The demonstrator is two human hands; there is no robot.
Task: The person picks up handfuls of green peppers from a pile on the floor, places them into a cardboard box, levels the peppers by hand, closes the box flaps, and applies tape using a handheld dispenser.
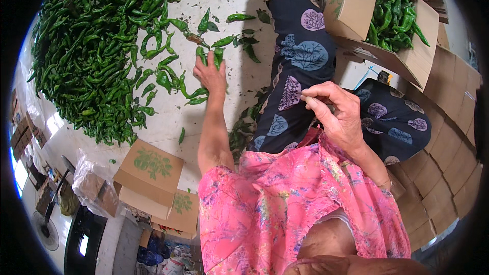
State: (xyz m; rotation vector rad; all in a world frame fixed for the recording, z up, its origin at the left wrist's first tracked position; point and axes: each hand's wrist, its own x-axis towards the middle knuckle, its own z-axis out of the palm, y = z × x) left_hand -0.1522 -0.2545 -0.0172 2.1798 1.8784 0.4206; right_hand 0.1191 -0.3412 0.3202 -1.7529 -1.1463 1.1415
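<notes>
Pale floor [163, 133] spreads out beneath my left grip [209, 75], strewn with leaf scraps and green peppers. That grip is down among them, its fingers reaching between two peppers [218, 58] and touching both; I cannot tell how tightly it closes on either. Just beyond its fingertips lies a brownish, shrivelled piece [195, 39], with another pepper [204, 22] farther ahead. More loose peppers [164, 80] are scattered to the left of this grip, between it and a broad heap of peppers [97, 61] on its far left. Just to the right of the same grip, a few more peppers [250, 51] lie among dark leaves.

My right grip [338, 114] is well apart, held above my patterned trousers [308, 53]. It is narrow, thumb and forefinger tips close together, though I cannot make out whether anything is pinched there. Ahead and to the right of it stands an open cardboard box [350, 5] with green peppers [391, 15] inside. Farther to its right, brown cardboard [448, 147] covers the side. Behind my left grip, toward my shoulder and to the left, sits another box [153, 165], printed with a green plant picture, beside a clear plastic bag [94, 178].
</notes>
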